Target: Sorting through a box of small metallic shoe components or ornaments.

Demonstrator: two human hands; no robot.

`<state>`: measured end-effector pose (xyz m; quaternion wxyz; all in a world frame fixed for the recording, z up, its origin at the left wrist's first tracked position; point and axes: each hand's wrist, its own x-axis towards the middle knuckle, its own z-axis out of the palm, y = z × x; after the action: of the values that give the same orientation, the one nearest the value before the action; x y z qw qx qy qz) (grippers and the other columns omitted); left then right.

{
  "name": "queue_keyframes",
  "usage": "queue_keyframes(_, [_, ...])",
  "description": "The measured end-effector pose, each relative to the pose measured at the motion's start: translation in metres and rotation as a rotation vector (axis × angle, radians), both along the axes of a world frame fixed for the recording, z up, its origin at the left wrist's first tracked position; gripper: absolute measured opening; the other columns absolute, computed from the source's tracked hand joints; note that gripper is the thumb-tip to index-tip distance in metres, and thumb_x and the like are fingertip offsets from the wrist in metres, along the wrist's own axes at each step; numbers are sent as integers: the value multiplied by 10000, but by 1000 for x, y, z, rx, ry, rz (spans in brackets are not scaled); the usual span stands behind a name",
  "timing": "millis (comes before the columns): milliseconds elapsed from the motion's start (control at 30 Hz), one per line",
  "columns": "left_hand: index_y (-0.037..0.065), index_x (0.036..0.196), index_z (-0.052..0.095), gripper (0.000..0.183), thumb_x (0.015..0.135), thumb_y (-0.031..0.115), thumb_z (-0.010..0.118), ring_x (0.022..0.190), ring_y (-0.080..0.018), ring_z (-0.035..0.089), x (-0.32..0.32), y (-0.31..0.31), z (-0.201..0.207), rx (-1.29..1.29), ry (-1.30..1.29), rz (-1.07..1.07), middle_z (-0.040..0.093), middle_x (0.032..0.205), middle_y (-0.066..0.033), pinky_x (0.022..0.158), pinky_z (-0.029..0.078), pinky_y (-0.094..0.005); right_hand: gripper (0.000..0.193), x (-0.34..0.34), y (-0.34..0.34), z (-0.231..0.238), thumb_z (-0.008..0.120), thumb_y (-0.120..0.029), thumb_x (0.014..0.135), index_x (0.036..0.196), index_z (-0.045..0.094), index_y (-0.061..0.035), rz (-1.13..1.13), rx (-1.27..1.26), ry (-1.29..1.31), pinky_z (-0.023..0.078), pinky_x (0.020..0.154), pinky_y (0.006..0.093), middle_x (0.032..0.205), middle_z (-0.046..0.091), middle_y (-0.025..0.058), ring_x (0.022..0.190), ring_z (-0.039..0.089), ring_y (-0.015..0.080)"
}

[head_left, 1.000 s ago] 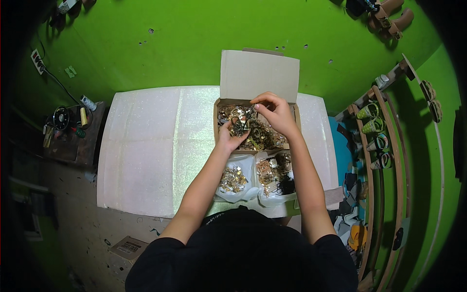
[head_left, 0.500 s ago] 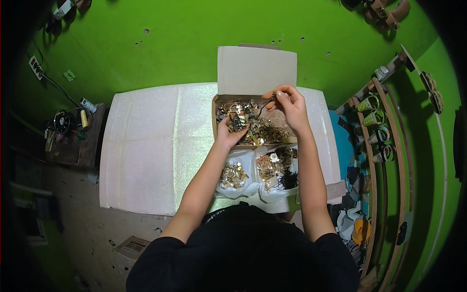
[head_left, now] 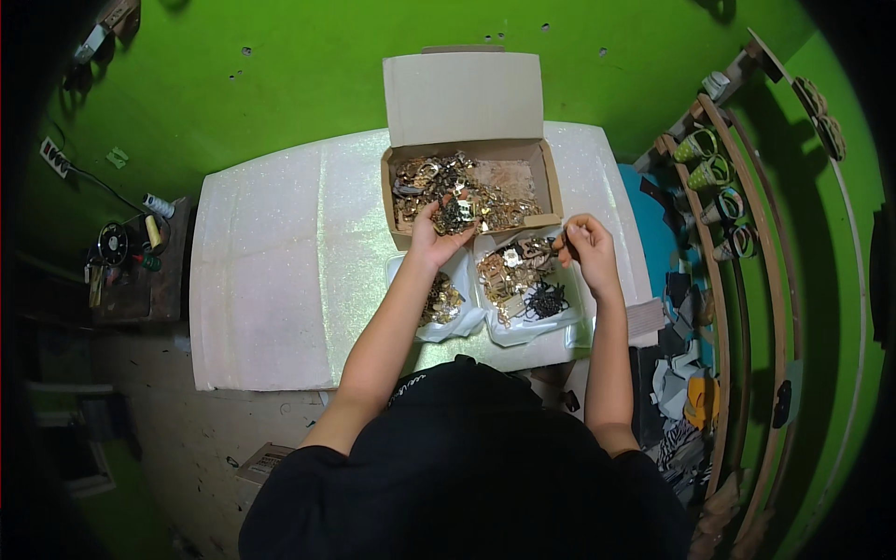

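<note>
An open cardboard box [head_left: 552, 191] stands on the table, its lid raised, holding a tangle of gold, silver and dark metal trim pieces [head_left: 509, 207]. At the box's near side, my left hand [head_left: 435, 245] is palm up, its fingers curled around a clump of dark and gold metal pieces [head_left: 455, 216]. My right hand [head_left: 592, 254] is above the far right corner of a white plastic-lined tray [head_left: 534, 335], fingers pinched; anything between them is too small to make out. That tray holds gold pieces and a black stringy bundle [head_left: 547, 301].
Left of that tray is another plastic-lined tray [head_left: 461, 328] with gold and silver pieces, partly behind my left forearm. A pale shimmering sheet [head_left: 261, 271] covers the table. Sandals [head_left: 711, 172] hang on a wooden rack [head_left: 747, 252] at right. A small side table [head_left: 140, 285] holds thread spools.
My right hand has moved from over the box toward me and right, to above the right tray. My left hand keeps its clump. The whole view has shifted slightly.
</note>
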<state>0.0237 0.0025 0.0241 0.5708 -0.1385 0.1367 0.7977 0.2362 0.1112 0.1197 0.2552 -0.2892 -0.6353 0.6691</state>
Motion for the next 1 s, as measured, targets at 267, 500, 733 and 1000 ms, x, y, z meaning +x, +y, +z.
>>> queue_keyframes(267, [100, 1028, 453, 257, 870, 230, 297, 1057, -297, 455, 10, -2, -5, 2, 1, -19, 503, 1115, -123, 868, 380, -484, 133, 55, -1, -56, 499, -101, 799, 811, 525, 30, -51, 51, -453, 412, 429, 219, 633, 570, 90, 476, 525, 105])
queue_keyframes(500, [94, 1018, 448, 252, 867, 222, 291, 1053, -310, 458, 20, 2, 0, -54, 15, -49, 506, 1099, -137, 869, 378, -494, 165, 63, 4, -97, 519, -60, 729, 828, 599, 45, -40, 675, -867, 465, 664, 357, 755, 596, 198, 702, 595, 298])
queue_keyframes(733, [103, 1012, 441, 237, 857, 227, 311, 1036, -314, 465, 21, 2, 0, -71, 15, -89, 492, 1107, -145, 869, 376, -491, 172, 51, -5, -108, 603, -123, 685, 775, 620, 22, 66, 646, -886, 449, 727, 363, 784, 592, 203, 774, 573, 333])
queue_keyframes(1000, [100, 981, 442, 220, 853, 242, 333, 1025, -313, 469, 16, -4, 6, -67, 42, -68, 498, 1095, -147, 873, 368, -496, 254, 4, -21, -52, 601, -238, 708, 863, 606, -37, 79, 790, -1058, 425, 734, 405, 861, 587, 142, 838, 554, 294])
